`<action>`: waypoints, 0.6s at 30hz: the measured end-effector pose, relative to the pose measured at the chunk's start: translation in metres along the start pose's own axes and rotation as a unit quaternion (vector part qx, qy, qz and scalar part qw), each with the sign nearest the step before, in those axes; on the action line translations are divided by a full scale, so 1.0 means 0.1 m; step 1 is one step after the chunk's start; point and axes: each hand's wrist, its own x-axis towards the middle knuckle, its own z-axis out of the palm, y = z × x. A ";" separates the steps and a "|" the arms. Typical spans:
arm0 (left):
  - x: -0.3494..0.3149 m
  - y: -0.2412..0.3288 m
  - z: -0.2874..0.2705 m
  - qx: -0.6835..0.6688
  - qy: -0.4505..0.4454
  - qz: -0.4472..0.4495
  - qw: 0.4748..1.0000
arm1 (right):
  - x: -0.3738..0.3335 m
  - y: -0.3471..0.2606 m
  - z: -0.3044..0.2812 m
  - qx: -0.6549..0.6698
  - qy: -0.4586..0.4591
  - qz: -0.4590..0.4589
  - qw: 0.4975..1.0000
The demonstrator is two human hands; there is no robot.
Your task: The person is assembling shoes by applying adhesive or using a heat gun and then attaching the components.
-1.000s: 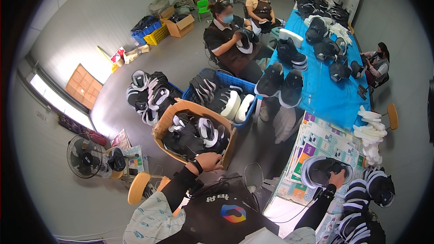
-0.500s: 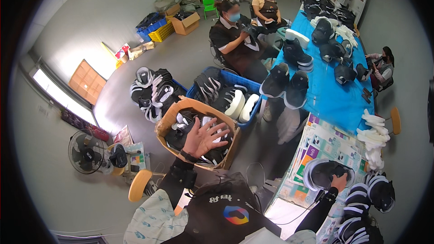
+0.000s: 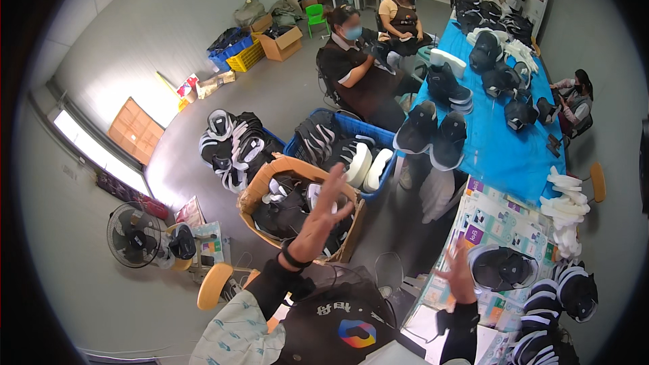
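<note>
My left hand [image 3: 316, 224] is raised in front of the open cardboard box [image 3: 355, 233], palm turned sideways, fingers stretched and apart, holding nothing. My right hand [image 3: 460, 276] is up over the near table edge, fingers spread and empty. Just right of it, on the patterned sheets, lies a black cap-like piece [image 3: 506, 268] with a pale rim; the hand looks apart from it. Nested black-and-white pieces [image 3: 537, 307] are stacked further right. The box holds similar black and white pieces.
A blue crate [image 3: 388, 140] with black and white pieces stands behind the box. A blue-covered table [image 3: 497, 152] runs away to the far right, bearing more pieces. Seated people [image 3: 362, 71] work alongside it. A fan [image 3: 135, 233] stands at left.
My right hand has let go of the black cap-like piece and moved left and up. My left hand has turned from palm-facing to edge-on. The view has shifted slightly.
</note>
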 end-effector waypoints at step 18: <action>-0.07 -0.29 -0.32 0.079 -0.065 -0.290 0.952 | 0.10 -1.59 0.50 0.198 0.164 -0.060 0.964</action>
